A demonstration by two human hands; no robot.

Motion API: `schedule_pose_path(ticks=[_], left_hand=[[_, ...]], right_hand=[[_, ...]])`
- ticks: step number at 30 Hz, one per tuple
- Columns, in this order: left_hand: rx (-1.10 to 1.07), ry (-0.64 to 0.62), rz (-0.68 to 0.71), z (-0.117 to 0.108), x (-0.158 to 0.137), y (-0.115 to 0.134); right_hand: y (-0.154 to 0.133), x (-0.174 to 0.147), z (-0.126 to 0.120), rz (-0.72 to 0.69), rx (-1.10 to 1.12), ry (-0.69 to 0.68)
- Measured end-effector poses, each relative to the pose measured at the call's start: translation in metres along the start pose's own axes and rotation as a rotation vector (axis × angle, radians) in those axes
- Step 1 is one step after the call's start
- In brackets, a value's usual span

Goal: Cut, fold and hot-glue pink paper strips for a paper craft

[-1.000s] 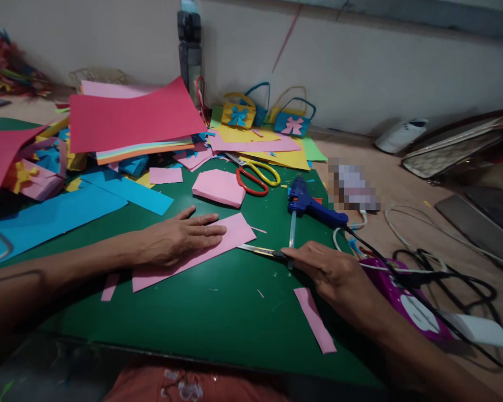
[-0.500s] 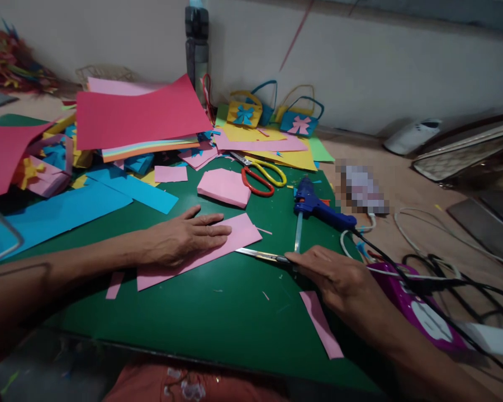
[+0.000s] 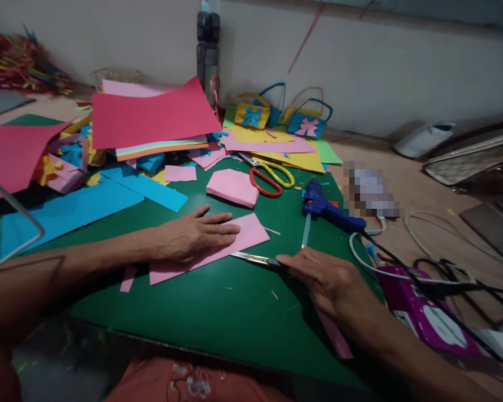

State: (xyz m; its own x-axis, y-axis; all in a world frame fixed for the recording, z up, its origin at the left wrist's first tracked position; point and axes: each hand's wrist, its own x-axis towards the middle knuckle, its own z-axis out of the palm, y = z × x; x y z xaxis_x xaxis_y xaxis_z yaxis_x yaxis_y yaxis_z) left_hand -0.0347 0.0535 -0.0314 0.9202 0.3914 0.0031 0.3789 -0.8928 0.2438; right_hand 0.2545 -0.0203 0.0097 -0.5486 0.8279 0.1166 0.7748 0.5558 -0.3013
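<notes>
Under my left hand [image 3: 199, 235], whose fingers lie spread and flat, a folded pink paper [image 3: 171, 269] is pressed to the green board [image 3: 184, 312]. My right hand [image 3: 324, 273] grips a pair of scissors [image 3: 255, 258] with narrow metal blades; the handles are hidden in the fist. The blade tips point left and lie against the lower edge of the pink paper. A folded pink paper piece [image 3: 233, 187] rests just beyond my left hand. Part of a pink strip [image 3: 336, 336] shows beneath my right wrist, and a smaller pink scrap [image 3: 128, 278] lies left of the paper.
A blue glue gun [image 3: 318, 204] lies beyond my right hand. Red-and-yellow scissors [image 3: 270, 177] rest near small paper bags [image 3: 251, 114]. Coloured sheets [image 3: 155, 114] are stacked at back left, blue paper [image 3: 79, 211] in front. Cables surround a purple device [image 3: 427, 318] at right.
The view has shifted, so everything sits a little further right. My right hand has brought the scissors slightly left along the paper's edge and now covers part of the pink strip. My left hand stays put.
</notes>
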Motion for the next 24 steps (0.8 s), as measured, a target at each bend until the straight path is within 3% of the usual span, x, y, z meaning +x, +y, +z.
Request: schedule_pose_path(ticks=[24], left_hand=[[0.0, 0.024, 0.009, -0.005, 0.002, 0.003]], right_hand=[[-0.025, 0.015, 0.015, -0.067, 0.047, -0.107]])
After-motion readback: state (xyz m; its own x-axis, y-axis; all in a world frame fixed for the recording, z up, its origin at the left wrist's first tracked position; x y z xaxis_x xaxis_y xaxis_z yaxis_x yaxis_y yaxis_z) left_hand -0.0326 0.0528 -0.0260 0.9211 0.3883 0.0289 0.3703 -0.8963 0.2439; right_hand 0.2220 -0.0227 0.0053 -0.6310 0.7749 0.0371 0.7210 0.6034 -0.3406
